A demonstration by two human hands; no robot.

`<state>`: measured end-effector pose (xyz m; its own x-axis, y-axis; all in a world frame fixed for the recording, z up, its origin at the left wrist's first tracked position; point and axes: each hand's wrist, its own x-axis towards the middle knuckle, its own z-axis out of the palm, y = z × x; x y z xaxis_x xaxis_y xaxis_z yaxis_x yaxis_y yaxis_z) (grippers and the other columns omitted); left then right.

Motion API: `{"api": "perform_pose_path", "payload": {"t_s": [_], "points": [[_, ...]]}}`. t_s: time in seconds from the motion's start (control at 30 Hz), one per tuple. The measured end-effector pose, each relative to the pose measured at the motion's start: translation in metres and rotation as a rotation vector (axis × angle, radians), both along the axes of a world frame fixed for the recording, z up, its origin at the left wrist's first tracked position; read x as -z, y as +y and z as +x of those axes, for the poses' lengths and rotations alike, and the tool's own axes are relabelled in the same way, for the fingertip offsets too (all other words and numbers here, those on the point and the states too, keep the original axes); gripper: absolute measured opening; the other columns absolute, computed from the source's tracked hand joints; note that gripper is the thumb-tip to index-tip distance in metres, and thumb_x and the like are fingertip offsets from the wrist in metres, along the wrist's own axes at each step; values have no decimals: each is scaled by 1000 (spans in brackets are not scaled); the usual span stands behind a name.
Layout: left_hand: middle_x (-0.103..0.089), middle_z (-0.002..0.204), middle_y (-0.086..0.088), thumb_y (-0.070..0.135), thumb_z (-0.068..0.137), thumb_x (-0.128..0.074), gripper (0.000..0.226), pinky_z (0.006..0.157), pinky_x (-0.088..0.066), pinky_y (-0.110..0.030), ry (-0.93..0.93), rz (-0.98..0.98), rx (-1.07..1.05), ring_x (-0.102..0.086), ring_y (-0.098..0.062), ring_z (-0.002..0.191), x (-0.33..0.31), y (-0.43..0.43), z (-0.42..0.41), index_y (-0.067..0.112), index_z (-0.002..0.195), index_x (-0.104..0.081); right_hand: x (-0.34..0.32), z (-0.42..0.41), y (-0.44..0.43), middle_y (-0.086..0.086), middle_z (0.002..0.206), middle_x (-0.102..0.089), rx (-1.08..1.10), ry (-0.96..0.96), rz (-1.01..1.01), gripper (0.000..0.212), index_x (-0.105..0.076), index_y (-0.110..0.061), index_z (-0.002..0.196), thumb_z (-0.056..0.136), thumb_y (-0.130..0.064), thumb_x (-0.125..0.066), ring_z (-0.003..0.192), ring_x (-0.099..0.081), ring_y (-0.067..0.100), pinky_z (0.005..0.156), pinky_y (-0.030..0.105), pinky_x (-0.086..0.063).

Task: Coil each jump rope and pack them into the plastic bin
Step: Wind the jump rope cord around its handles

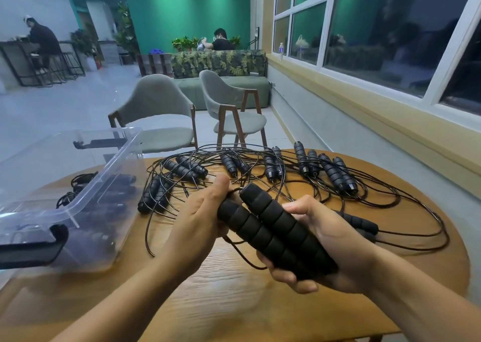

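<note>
Two black foam jump rope handles (276, 231) lie side by side above the table. My right hand (320, 240) grips their lower ends from beneath. My left hand (200, 216) curls around their upper ends, thumb up, where the thin black cord (242, 254) loops below. Several more jump ropes (286, 170) lie tangled across the far half of the round wooden table (234, 284). A clear plastic bin (65, 185) with black latches stands at the left, with several coiled ropes (109, 196) inside.
Another pair of handles (361, 224) lies just right of my right hand. Two grey chairs (166, 115) stand beyond the table. A window wall runs along the right. Two people sit far off in the room.
</note>
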<state>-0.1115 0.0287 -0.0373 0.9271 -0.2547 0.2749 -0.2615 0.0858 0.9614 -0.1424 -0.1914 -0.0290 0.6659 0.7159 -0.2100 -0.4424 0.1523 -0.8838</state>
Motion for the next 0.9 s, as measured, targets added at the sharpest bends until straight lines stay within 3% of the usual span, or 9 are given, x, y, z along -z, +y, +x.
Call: {"api": "perform_pose_path", "payload": {"t_s": [0.13, 0.3, 0.43, 0.53, 0.6, 0.67, 0.73, 0.83, 0.9], "points": [[-48, 81, -39, 68, 99, -44, 81, 70, -45, -72, -22, 119, 7, -48, -59, 76, -4, 6, 0, -11, 91, -56, 9, -4, -6, 27, 120, -59, -86, -62, 61, 62, -54, -4, 149, 110, -48, -34, 77, -55, 25, 52, 27, -42], [-43, 79, -29, 66, 97, -47, 78, 72, -36, -48, 88, -10, 37, -41, -39, 74, -9, 8, 1, -11, 92, -47, 12, -6, 3, 22, 122, -57, -89, -68, 179, 59, -48, -11, 158, 114, -48, -36, 81, -52, 22, 56, 25, -42], [-42, 89, -38, 80, 91, -45, 94, 78, -34, -49, 144, -131, 30, -42, -34, 87, -8, 0, -3, -13, 107, -47, 15, -7, 9, 19, 120, -60, -40, -51, 250, 57, -50, -12, 157, 113, -48, -43, 82, -52, 19, 56, 23, -40], [-46, 84, -24, 82, 94, -39, 98, 76, -38, -46, 182, -199, 6, -44, -30, 82, -2, -4, -4, -13, 113, -45, 17, -8, 12, 19, 120, -60, 22, -81, 249, 56, -53, -14, 155, 111, -47, -48, 82, -51, 19, 57, 24, -39], [-34, 68, -13, 76, 97, -33, 93, 60, -36, -33, 201, -242, -11, -38, -21, 61, 1, -6, -5, -15, 111, -46, 17, -9, 12, 20, 120, -61, 68, -116, 233, 55, -56, -16, 153, 108, -49, -55, 81, -52, 19, 57, 25, -38], [-19, 65, -8, 71, 97, -33, 89, 52, -31, -25, 235, -298, -2, -23, -18, 56, 1, -7, -7, -17, 103, -47, 14, -10, 14, 20, 119, -63, 120, -172, 202, 55, -59, -17, 150, 105, -49, -59, 81, -53, 18, 57, 26, -37], [-12, 72, -13, 71, 97, -36, 86, 55, -31, -28, 256, -313, 21, -16, -26, 63, 2, -8, -9, -14, 97, -49, 11, -11, 15, 20, 117, -65, 178, -239, 153, 52, -63, -13, 145, 105, -46, -57, 79, -54, 18, 57, 27, -37], [-20, 68, -17, 61, 105, -33, 72, 54, -26, -34, 197, -191, 5, -18, -28, 61, 9, -14, -13, -8, 93, -45, 6, -11, 16, 28, 114, -63, 278, -357, 63, 51, -63, -6, 138, 104, -43, -60, 79, -55, 20, 57, 29, -39], [-22, 69, -19, 51, 109, -33, 56, 53, -18, -37, 169, -92, -20, -16, -28, 62, 13, -19, -18, 1, 86, -48, 4, -11, 14, 28, 104, -65, 371, -451, -58, 42, -66, -13, 131, 100, -41, -66, 78, -56, 24, 58, 32, -42]]}}
